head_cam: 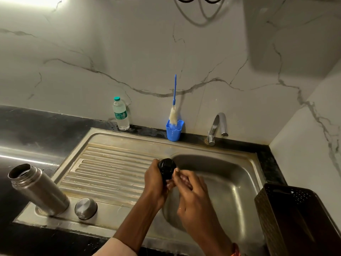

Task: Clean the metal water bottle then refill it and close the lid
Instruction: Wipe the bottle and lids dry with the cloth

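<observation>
Plainly the sink [184, 145] governs where everything sits: its ribbed drainer fills the left half and the basin the right, so that wet things can drip off. Around it runs the dark table [36, 126], with a dark perforated basket [295, 218] at the right edge and the tap [218, 126] behind the basin; no water is seen running.

The bottle [38, 189] stands on the drainer's near left corner, upright though leaning in the wide lens, its mouth open — likely left uncapped so it can be scrubbed and filled later. Just beside it lies a steel cap [85, 208], dome up. At the back, against the wall, a blue holder [174, 131] keeps the brush [174, 108] standing handle-up, within reach, and a plastic bottle [120, 114] of water waits to its left.

Over the basin's left rim the hands work on the black lid [167, 169] — held there, I judge, so that runoff falls into the basin. The left hand [156, 179] has its grip curled tight round the lid from the left. The right hand [191, 193] has loosely bent fingers whose tips touch the lid's right side, seemingly rubbing it rather than clasping it.
</observation>
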